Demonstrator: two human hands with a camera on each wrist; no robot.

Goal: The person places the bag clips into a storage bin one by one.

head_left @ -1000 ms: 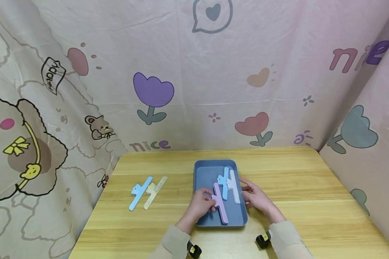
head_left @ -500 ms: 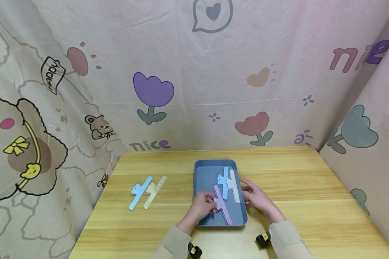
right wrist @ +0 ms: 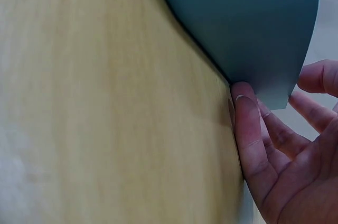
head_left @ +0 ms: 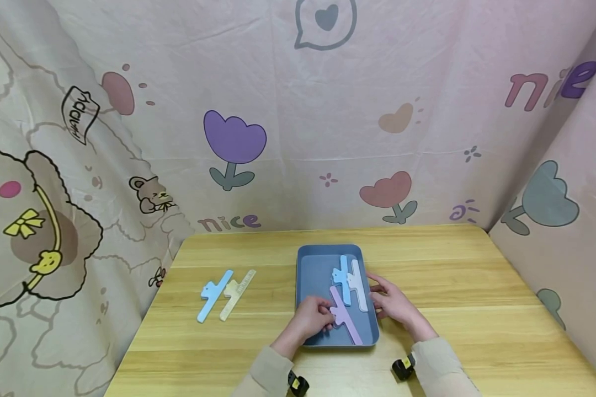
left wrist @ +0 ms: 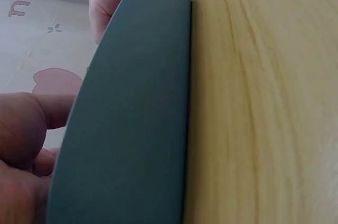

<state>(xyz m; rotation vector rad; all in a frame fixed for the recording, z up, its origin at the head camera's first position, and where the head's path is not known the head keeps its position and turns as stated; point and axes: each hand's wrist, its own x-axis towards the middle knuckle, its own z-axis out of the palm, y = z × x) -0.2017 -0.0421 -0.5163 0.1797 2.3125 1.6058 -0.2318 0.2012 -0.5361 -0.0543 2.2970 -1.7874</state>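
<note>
In the head view a grey-blue tray point(head_left: 315, 269) stands on the wooden table. My left hand point(head_left: 312, 316) reaches over its left side and pinches the handle of a purple long-bar bag clip point(head_left: 349, 323), which lies slanted in the front part. Further back in the tray a blue clip point(head_left: 345, 281) and a white clip point(head_left: 358, 286) lie side by side. My right hand point(head_left: 393, 302) is at the tray's right side; in the right wrist view its fairly straight fingers point(right wrist: 251, 134) touch the tray wall point(right wrist: 248, 28). The left wrist view hides the clips behind the wall.
Left of the tray, another blue clip point(head_left: 216, 296) and a pale yellow clip point(head_left: 238, 295) lie slanted on the table point(head_left: 268, 253). A patterned cloth point(head_left: 298, 138) hangs behind the table and along both sides.
The purple clip has shifted slightly right and turned, its near end swinging right, with my left hand still on its handle. The blue clip in the tray has tilted slightly. My right hand stays put.
</note>
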